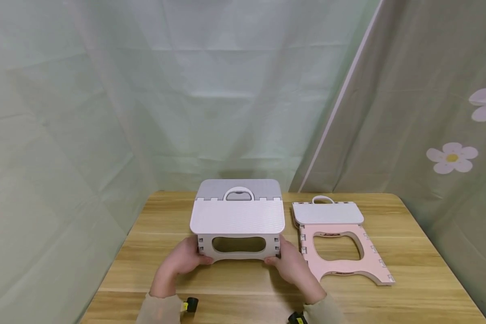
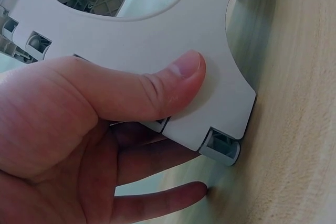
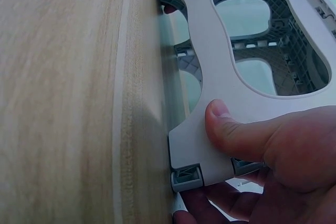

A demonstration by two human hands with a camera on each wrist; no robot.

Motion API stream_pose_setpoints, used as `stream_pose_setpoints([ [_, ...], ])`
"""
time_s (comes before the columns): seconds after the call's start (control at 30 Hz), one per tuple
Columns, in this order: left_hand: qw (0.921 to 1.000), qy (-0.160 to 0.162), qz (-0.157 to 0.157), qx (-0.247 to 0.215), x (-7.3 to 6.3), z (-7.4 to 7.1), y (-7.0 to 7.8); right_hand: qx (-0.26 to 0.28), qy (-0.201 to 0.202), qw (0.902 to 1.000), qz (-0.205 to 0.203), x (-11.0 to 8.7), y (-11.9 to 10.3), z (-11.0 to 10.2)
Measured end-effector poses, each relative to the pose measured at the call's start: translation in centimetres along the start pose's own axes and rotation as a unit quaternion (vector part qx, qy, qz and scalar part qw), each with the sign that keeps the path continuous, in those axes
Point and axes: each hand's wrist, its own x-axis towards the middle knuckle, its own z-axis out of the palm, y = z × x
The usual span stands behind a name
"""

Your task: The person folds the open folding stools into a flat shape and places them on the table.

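An unfolded folding stool point(image 1: 237, 218), grey and white with a carry handle on its top, stands upright on the wooden table. My left hand point(image 1: 186, 255) grips its near left leg, the thumb point(image 2: 178, 82) on the front panel and the fingers behind the edge. At the near right leg my right hand point(image 1: 289, 262) grips in the same way, its thumb point(image 3: 223, 124) pressed to the panel. The stool's feet are right at the tabletop in both wrist views. Through the panel's oval opening point(image 3: 273, 45), the ribbed inner side shows.
Right of the grey stool lies a pink and white folding stool point(image 1: 336, 265), its legs panel toward me and its handle at the back. The wooden table point(image 1: 235, 297) reaches a pale curtain point(image 1: 235, 112) behind. A flowered curtain point(image 1: 389, 135) hangs at the right.
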Motion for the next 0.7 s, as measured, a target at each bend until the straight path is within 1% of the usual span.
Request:
stream_pose_setpoints([
  [0.27, 1.0000, 0.000, -0.005, -0.002, -0.06, 0.03, 0.17, -0.002, 0.003, 1.0000, -0.003, 0.01, 0.00, 0.08],
  [0.53, 0.9998, 0.006, -0.016, 0.000, 0.05, 0.24, -0.08, -0.001, 0.001, 1.0000, -0.002, -0.06, -0.20, -0.08],
  [0.7, 0.9999, 0.007, -0.013, 0.008, 0.02, 0.28, -0.15, 0.003, 0.000, 1.0000, -0.001, -0.13, -0.17, -0.11],
])
